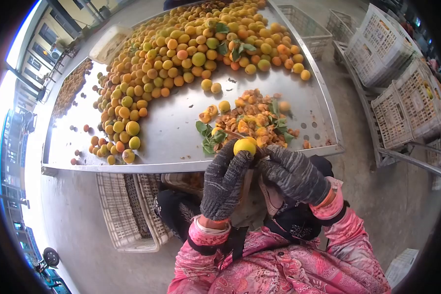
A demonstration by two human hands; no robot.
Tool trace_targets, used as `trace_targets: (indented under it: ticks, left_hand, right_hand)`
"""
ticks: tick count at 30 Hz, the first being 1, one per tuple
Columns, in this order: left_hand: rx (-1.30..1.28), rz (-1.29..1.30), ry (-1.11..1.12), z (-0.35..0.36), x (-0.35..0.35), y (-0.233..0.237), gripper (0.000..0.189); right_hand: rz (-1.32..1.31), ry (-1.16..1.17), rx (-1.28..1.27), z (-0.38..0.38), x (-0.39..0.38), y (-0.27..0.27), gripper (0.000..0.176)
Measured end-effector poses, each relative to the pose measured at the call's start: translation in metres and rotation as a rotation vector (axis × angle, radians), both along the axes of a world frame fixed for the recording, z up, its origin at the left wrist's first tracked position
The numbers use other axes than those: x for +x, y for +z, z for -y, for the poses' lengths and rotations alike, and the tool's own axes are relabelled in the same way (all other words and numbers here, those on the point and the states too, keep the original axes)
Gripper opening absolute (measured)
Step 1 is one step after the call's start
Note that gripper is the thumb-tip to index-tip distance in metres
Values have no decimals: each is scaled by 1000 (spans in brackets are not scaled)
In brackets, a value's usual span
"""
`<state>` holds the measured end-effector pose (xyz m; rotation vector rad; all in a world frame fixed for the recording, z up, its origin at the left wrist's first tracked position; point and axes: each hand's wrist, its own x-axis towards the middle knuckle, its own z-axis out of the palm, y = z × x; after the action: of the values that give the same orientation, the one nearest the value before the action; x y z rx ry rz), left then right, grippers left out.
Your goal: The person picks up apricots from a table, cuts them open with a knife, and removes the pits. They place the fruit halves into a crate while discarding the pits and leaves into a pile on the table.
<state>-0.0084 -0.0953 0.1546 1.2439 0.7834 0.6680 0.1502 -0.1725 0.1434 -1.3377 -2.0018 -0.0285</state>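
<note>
While the curled left hand [224, 179] grips a yellow fruit [245, 147] at the metal table's near edge [132, 168], the right hand [293, 172] bends half-closed beside it. What the right holds is unclear.

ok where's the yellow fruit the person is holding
Near the middle of the head view, the yellow fruit is in the grip of the left hand, in front of the cut fruit on the metal table, with the right hand to its right.
</note>
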Motion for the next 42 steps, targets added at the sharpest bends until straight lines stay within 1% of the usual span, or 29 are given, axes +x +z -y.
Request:
trace_targets:
  ticks: [1, 3, 4, 6, 7, 9, 10, 11, 12, 13, 14, 15, 16, 18, 19, 21, 25, 27, 28, 30, 31, 33, 34, 36, 37, 39, 40, 41, 42]
  left_hand:
    - [44, 52, 46, 2, 2, -6, 35]
    - [87, 108, 91, 5, 6, -16, 34]
    - [205, 68, 88, 7, 6, -21, 33]
    - [323, 29, 87, 9, 8, -21, 32]
    - [286, 67, 86, 10, 9, -17, 31]
    - [252, 107, 85, 12, 12, -7, 30]
    - [63, 130, 108, 13, 14, -1, 29]
    - [-128, 152, 133, 14, 17, 2, 29]
    - [-129, 153, 135, 13, 20, -1, 29]
    - [-5, 46, 169, 13, 23, -5, 27]
    - [119, -61, 200, 12, 25, -9, 26]
    - [119, -62, 200, 11, 27, -11, 26]
    - [96, -58, 236, 10, 29, -13, 25]
    - [72, -53, 270, 8, 30, -17, 24]
    - [161, -57, 241, 7, 28, -20, 22]
    - [250, -62, 212, 4, 23, -25, 21]
    - [223, -40, 124, 0, 22, -33, 22]
    - [180, -15, 132, 1, 23, -41, 23]
    - [161, -17, 161, 1, 24, -45, 24]
    - [44, 9, 164, 2, 20, -49, 29]
    - [46, 8, 165, 2, 17, -53, 29]
    - [335, -27, 147, 1, 13, -54, 31]
    - [337, -26, 148, 0, 9, -47, 31]
    - [-82, -38, 39, -4, 0, -27, 41]
    - [-75, -32, 37, -4, -2, -32, 41]
    - [412, -195, 41, -1, -11, -48, 52]
    - [691, -237, 97, 3, -10, -48, 54]
    - [712, -215, 107, 5, -12, -50, 54]
    - [990, -333, 150, 8, -12, -54, 55]
  right_hand:
    - [-1, 1, 1, 4, -6, -4, 28]
    - [-317, -201, -162, 7, -22, -4, 29]
    - [-317, -202, -165, 7, -23, 0, 29]
    - [-1229, -74, -695, 4, -21, 13, 30]
    - [-1232, -76, -694, 3, -18, 19, 30]
    - [-1423, -99, -922, 2, -11, 27, 30]
    - [-1421, -99, -921, 3, -9, 19, 30]
    - [-1111, -38, -774, 3, -7, 3, 30]
    - [-805, 20, -622, 4, -7, -5, 29]
    - [-805, 22, -624, 6, -11, -10, 29]
    - [-550, -106, -433, 7, -17, -13, 29]
    - [-293, -228, -239, 6, -21, -14, 28]
    - [-294, -230, -239, 5, -22, -13, 28]
    - [-912, -45, -500, 2, -22, -5, 27]
    - [-913, -46, -500, 3, -18, 6, 27]
    - [-1432, -95, -1064, 7, -10, 28, 29]
    - [-1543, -63, -951, 10, -21, -1, 31]
    - [-728, -125, -431, 10, -30, -25, 31]
    - [-724, -117, -425, 9, -30, -25, 31]
    - [-478, -174, -342, 9, -34, -22, 30]
    - [-479, -173, -341, 10, -33, -25, 30]
    - [-67, -167, -140, 10, -26, -30, 30]
    - [-65, -165, -138, 10, -25, -26, 30]
    - [-231, -88, -329, 9, -21, -9, 31]
    - [-226, -91, -321, 9, -23, -9, 31]
    - [-291, -113, -282, 5, -32, -17, 33]
    - [-422, -141, -326, 8, -38, -22, 34]
    - [-402, -141, -302, 7, -43, -21, 34]
    - [-510, -180, -276, 6, -48, -15, 34]
